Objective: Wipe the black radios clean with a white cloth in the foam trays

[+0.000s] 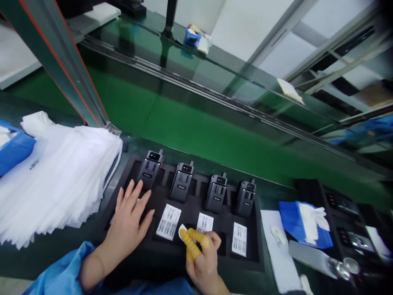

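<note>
Several black handheld radios (182,182) with stub antennas and "Riton" labels lie in a row in a black foam tray (227,262). White cards printed with barcodes (168,221) sit in the slots below them. My left hand (130,215) is spread flat over the tray's left side, its fingertips at the lower end of the leftmost radio (150,168). It partly covers another white card. Yellow finger covers are on the thumb and a finger of my right hand (201,254), which pinches a small white pad (182,232) between two barcode cards.
A fanned stack of white sheets or bags (61,172) and a blue bin (15,147) stand at left. To the right are a white cloth (281,250), a blue container of white wipes (310,223), a pump-top bottle (313,256) and dark trays (346,200). A green conveyor belt (184,131) runs behind.
</note>
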`<state>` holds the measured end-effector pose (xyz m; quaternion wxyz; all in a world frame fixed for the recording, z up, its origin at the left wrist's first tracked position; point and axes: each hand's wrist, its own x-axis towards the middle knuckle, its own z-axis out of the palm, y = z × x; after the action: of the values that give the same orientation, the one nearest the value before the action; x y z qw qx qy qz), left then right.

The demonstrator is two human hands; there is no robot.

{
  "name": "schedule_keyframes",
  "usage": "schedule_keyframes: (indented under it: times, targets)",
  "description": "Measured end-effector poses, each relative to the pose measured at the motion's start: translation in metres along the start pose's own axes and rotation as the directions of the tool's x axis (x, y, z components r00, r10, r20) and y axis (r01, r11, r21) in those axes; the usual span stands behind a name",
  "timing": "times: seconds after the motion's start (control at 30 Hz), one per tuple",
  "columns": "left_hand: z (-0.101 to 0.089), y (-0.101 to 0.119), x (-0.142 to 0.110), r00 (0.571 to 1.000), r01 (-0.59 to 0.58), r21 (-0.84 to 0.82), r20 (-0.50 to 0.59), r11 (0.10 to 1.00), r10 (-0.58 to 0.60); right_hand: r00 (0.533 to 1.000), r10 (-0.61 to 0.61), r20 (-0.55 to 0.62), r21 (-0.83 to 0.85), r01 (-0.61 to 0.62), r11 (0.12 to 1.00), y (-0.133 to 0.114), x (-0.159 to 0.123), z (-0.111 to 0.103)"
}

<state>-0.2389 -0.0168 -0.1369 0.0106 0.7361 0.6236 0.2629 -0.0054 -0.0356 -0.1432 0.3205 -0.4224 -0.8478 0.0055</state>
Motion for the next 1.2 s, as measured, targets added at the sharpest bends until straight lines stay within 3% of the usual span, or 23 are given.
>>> schedule_keyframes:
  times: [0.43, 0.67, 0.83, 1.0, 1.1, 1.2]
  targets:
    - [0.005, 0.001, -0.002, 0.990, 0.089, -0.018, -0.111, 0.996, -0.090, 0.979, -0.054, -0.195, 0.117, 0.078, 0.990, 0.003, -0.007, 0.007]
    - [0.005, -0.002, 0.000, 0.966, 0.256, -0.137, -0.004, 0.957, -0.259, 0.929, -0.123, -0.349, 0.051, 0.150, 0.987, 0.032, -0.023, -0.014]
    - [0.007, 0.010, 0.013, 0.925, 0.352, -0.265, -0.045, 0.898, -0.376, 0.886, -0.115, -0.449, -0.020, 0.119, 0.993, 0.057, -0.042, -0.025]
    - [0.003, 0.024, 0.022, 0.855, 0.436, -0.380, -0.109, 0.816, -0.508, 0.858, -0.063, -0.511, 0.059, 0.108, 0.992, 0.063, -0.049, -0.025]
    - [-0.003, 0.026, 0.029, 0.793, 0.478, -0.519, -0.091, 0.709, -0.602, 0.853, -0.031, -0.522, 0.126, 0.113, 0.986, 0.062, -0.049, -0.026]
    - [-0.006, 0.024, 0.040, 0.727, 0.517, -0.684, 0.035, 0.515, -0.685, 0.852, 0.029, -0.524, 0.197, 0.088, 0.976, 0.063, -0.050, -0.027]
